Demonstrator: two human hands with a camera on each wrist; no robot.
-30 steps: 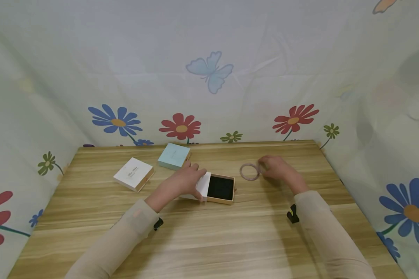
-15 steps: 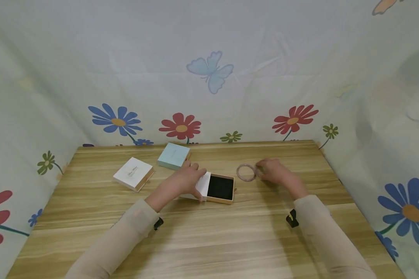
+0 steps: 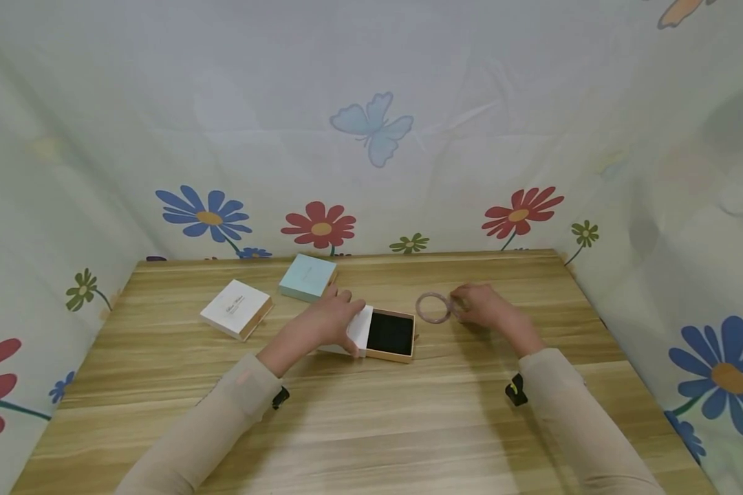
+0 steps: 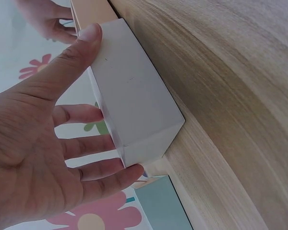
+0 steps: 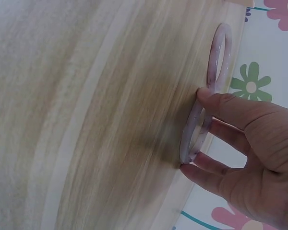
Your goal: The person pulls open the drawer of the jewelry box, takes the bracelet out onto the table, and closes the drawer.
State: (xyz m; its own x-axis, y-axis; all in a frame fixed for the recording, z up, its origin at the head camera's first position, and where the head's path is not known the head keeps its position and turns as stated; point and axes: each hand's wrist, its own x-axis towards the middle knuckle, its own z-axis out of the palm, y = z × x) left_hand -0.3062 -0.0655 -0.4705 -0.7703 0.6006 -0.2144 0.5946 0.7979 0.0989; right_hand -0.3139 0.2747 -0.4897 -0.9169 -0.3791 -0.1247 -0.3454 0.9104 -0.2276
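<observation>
My left hand [image 3: 327, 321] holds the white sleeve [image 3: 361, 328] of a drawer-style gift box. In the left wrist view its thumb lies on the side of the sleeve [image 4: 134, 79], with the fingers along the other edges. The tray [image 3: 413, 340], lined with black padding [image 3: 391, 333], sticks out to the right. Beyond it, my right hand [image 3: 484, 306] pinches a pale, translucent bangle [image 5: 188, 134] between thumb and fingers. A second pale pinkish bangle [image 5: 227, 48] lies against the first, past the thumb; from the head, this bangle [image 3: 418, 307] shows left of the fingertips.
A closed white box [image 3: 237, 308] with printed lettering and a light blue box [image 3: 308, 276] stand on the wooden table [image 3: 371, 426], left of and behind the held box. A floral cloth [image 3: 446, 158] hangs around the table's back and sides.
My right hand and the bangles have slid slightly left and nearer me, toward the box tray. The left hand and the box have stayed in place.
</observation>
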